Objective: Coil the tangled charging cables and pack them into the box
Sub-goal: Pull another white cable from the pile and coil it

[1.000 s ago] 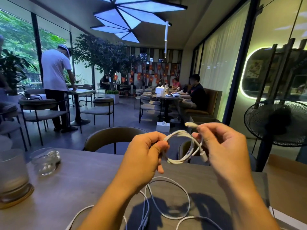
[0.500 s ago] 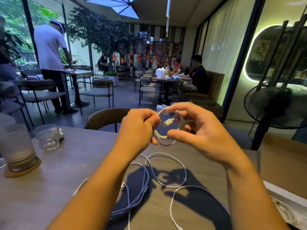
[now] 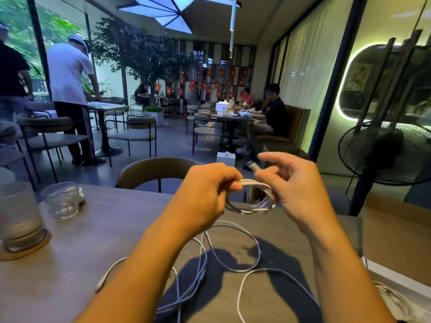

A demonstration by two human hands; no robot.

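As left hand (image 3: 205,197) and right hand (image 3: 300,192) pinch the coil (image 3: 250,207), cable (image 3: 396,304) in the box (image 3: 384,275).

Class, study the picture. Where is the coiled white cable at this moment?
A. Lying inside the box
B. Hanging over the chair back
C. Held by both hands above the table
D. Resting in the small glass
C: the left hand and the right hand both grip the coiled cable, lifted off the table.
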